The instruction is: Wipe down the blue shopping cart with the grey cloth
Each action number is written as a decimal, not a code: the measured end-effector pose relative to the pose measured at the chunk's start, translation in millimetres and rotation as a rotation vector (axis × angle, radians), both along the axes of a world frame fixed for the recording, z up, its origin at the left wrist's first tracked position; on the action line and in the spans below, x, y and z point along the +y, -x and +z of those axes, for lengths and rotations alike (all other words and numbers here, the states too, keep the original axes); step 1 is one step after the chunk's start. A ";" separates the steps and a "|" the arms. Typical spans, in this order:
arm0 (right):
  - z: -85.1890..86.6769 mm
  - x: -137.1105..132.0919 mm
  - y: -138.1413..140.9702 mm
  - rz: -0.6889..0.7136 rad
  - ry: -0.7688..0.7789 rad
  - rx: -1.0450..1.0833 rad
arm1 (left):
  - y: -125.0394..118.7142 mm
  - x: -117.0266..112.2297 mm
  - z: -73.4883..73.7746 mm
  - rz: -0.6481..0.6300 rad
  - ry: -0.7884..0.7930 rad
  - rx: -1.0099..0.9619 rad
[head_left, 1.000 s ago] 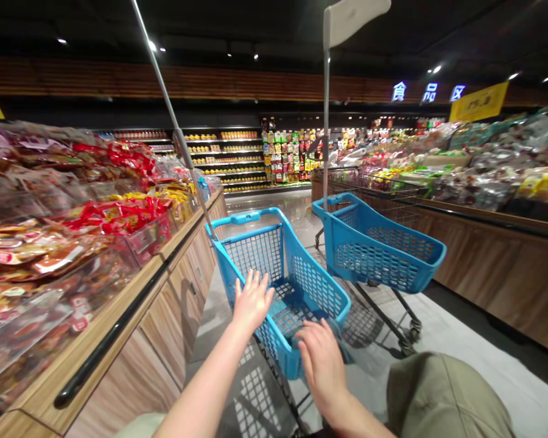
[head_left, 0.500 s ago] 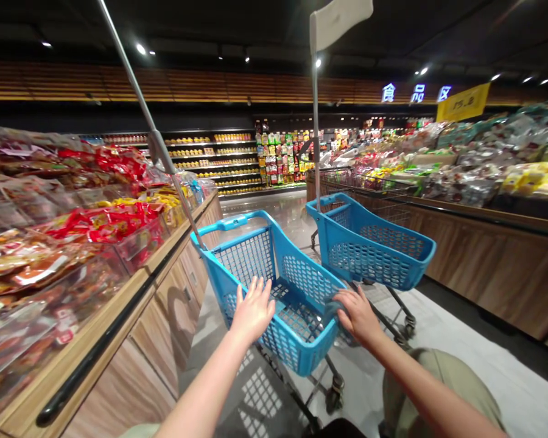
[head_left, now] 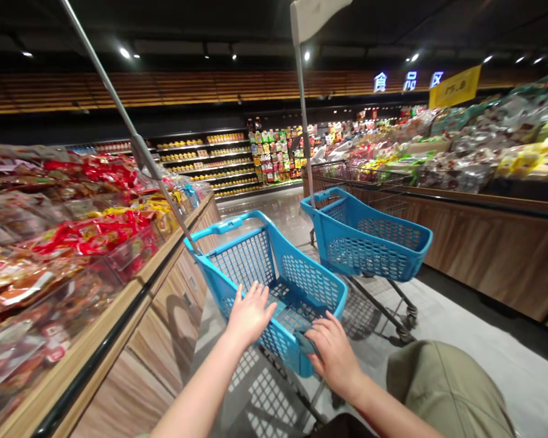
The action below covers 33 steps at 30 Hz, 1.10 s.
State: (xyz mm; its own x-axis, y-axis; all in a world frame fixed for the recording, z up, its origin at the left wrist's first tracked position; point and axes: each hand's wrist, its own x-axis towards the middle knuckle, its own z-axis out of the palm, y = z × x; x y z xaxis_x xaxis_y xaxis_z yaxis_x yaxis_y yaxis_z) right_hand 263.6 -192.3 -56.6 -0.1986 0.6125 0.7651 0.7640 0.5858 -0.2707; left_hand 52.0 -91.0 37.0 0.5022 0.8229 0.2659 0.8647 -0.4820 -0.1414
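A blue plastic shopping cart [head_left: 310, 277] stands right in front of me, its basket end towards me. My left hand [head_left: 250, 316] lies on the near left rim with its fingers stretched out over the basket. At the near end of the basket, my right hand [head_left: 332, 350] presses a grey-blue cloth [head_left: 305, 342] against the rim; its fingers curl around the cloth, which is partly hidden. Part of the cart's lower frame and wheels is hidden behind my right hand and forearm.
A second blue cart [head_left: 369, 252] with a flag pole [head_left: 302, 109] stands close on the right. Packaged food fills the wood-sided display [head_left: 159, 340] on the left and another display [head_left: 461, 237] on the right. Stocked shelves [head_left: 210, 161] line the back.
My right hand has moved with the cloth from the basket's right corner leftwards and nearer along the end rim. My left hand has stayed on the left rim. The view has shifted slightly.
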 end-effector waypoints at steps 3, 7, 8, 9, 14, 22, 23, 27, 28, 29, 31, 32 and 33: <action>1.0 13.4 -24.6 0.062 -0.031 -0.063 | -2.6 -1.3 9.4 -0.087 0.060 0.050; 2.0 30.6 -68.1 0.091 0.009 -0.062 | -31.7 -2.5 11.8 -0.151 0.097 0.058; 2.1 35.3 -79.6 0.072 0.037 -0.047 | -38.8 -1.9 11.2 -0.172 0.093 0.045; 2.2 40.4 -90.9 0.040 0.069 -0.030 | -43.6 -0.5 10.8 -0.199 0.088 0.032; 4.8 75.2 -142.6 -0.133 0.240 0.046 | -11.8 18.3 23.2 -0.172 -0.010 0.046; 18.6 95.1 -135.1 -0.427 0.247 0.088 | 32.8 27.5 41.6 -0.039 -0.190 0.067; 22.4 91.3 -118.7 -0.439 0.216 0.076 | 27.6 26.7 40.1 -0.029 -0.182 0.062; 41.1 82.2 -26.9 -0.326 0.105 0.028 | 13.2 25.1 35.7 -0.010 -0.172 0.046; 45.7 83.1 -2.8 -0.274 0.090 0.014 | 12.4 24.6 35.5 -0.004 -0.179 0.055; 49.8 85.1 18.7 -0.231 0.081 0.001 | 12.4 23.7 35.7 -0.001 -0.188 0.072; 56.0 90.1 49.0 -0.210 0.068 -0.008 | 14.7 21.6 37.0 -0.004 -0.213 0.110; 57.5 92.3 55.8 -0.212 0.066 -0.021 | 17.0 20.6 38.2 -0.013 -0.227 0.124; 57.6 93.9 56.3 -0.213 0.064 -0.044 | 20.3 19.9 39.6 -0.028 -0.239 0.132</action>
